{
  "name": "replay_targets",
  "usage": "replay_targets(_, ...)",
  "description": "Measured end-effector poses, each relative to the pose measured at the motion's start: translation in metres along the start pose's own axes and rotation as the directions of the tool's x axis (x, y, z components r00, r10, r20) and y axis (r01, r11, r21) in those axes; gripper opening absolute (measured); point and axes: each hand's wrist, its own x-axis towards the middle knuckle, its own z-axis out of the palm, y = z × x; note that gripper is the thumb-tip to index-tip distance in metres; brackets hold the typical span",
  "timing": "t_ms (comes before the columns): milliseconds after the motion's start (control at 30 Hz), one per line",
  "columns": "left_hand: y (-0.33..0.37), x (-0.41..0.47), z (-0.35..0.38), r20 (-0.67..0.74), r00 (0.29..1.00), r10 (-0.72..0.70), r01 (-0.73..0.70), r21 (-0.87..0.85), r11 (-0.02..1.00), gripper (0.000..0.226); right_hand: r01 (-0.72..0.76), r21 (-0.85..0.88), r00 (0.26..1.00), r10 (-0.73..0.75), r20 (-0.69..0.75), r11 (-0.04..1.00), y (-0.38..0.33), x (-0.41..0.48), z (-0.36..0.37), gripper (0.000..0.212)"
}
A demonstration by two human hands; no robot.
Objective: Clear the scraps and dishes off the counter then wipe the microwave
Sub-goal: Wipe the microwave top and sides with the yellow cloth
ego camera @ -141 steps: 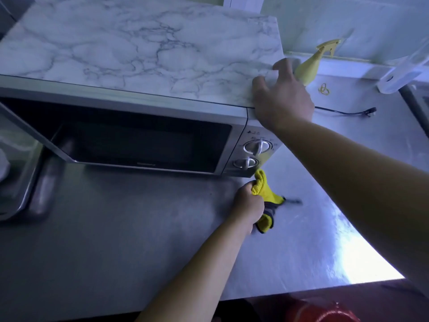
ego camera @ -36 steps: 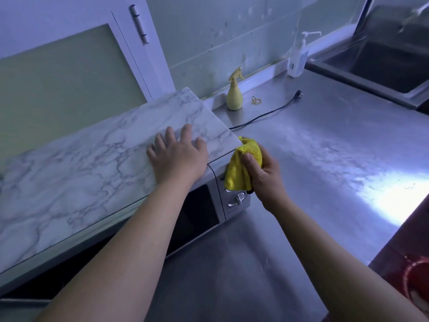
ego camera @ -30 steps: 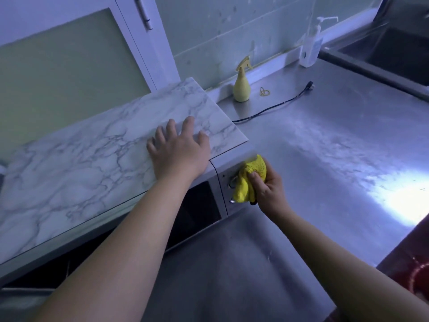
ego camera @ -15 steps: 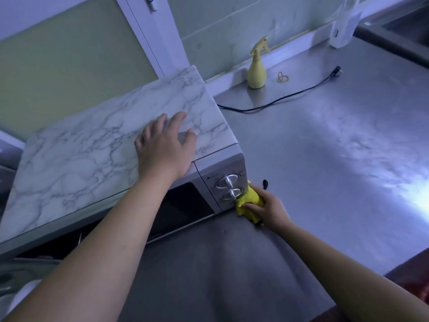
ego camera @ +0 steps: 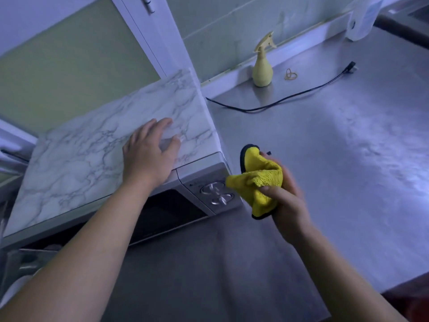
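Note:
A silver microwave (ego camera: 204,180) with a marble-patterned top and two knobs stands on the steel counter (ego camera: 325,182). My left hand (ego camera: 148,154) rests flat on the marble top near its front right corner, fingers straight. My right hand (ego camera: 285,196) grips a bunched yellow cloth (ego camera: 257,182) with a dark edge, held just right of the knob panel. One corner of the cloth reaches the panel's right edge by the upper knob.
A yellow spray bottle (ego camera: 262,66) stands at the back wall, with rubber bands (ego camera: 290,74) beside it. The black power cord (ego camera: 278,102) lies unplugged across the counter. A clear soap bottle (ego camera: 362,19) is at the far right. A metal tray (ego camera: 16,263) sits left of the microwave.
My right hand has lifted the cloth from the counter at the microwave's lower right corner up to knob height, off to the right. My left hand stays on the top.

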Motion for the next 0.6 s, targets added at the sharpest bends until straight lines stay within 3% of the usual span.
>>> replay_targets(100, 0.003, -0.001, -0.002, -0.003, 1.0, 0.0, 0.0, -0.004, 1.0, 0.059, -0.007, -0.14, 0.983, 0.032, 0.181, 0.99, -0.023, 0.025, 0.034, 0.06)
replay_targets(200, 0.003, 0.0, -0.001, -0.005, 1.0, 0.001, -0.001, 0.0, 1.0, 0.058, -0.04, -0.298, 0.996, 0.062, 0.067, 0.954, -0.017, 0.044, 0.061, 0.064)
replay_targets(267, 0.001, 0.0, 0.0, -0.006, 1.0, 0.006, -0.006, 0.005, 1.0, 0.056, -0.002, -0.46, 1.0, 0.006, 0.009, 0.888, -0.002, 0.046, 0.07, 0.065)
replay_targets(367, -0.001, 0.001, 0.001, -0.008, 1.0, 0.02, -0.02, 0.016, 1.0, 0.054, 0.063, -0.423, 0.997, -0.079, -0.022, 0.904, 0.027, 0.05, 0.061, 0.057)
replay_targets(500, -0.001, 0.001, 0.002, -0.006, 1.0, 0.028, -0.028, 0.021, 0.999, 0.054, -0.119, -0.379, 0.99, 0.081, -0.115, 0.918, 0.08, 0.053, 0.022, 0.05)
replay_targets(600, 0.0, 0.0, 0.002, -0.01, 1.0, 0.025, -0.025, 0.019, 1.0, 0.052, -0.337, -0.342, 0.932, 0.26, -0.251, 0.877, 0.115, 0.046, 0.003, 0.043)
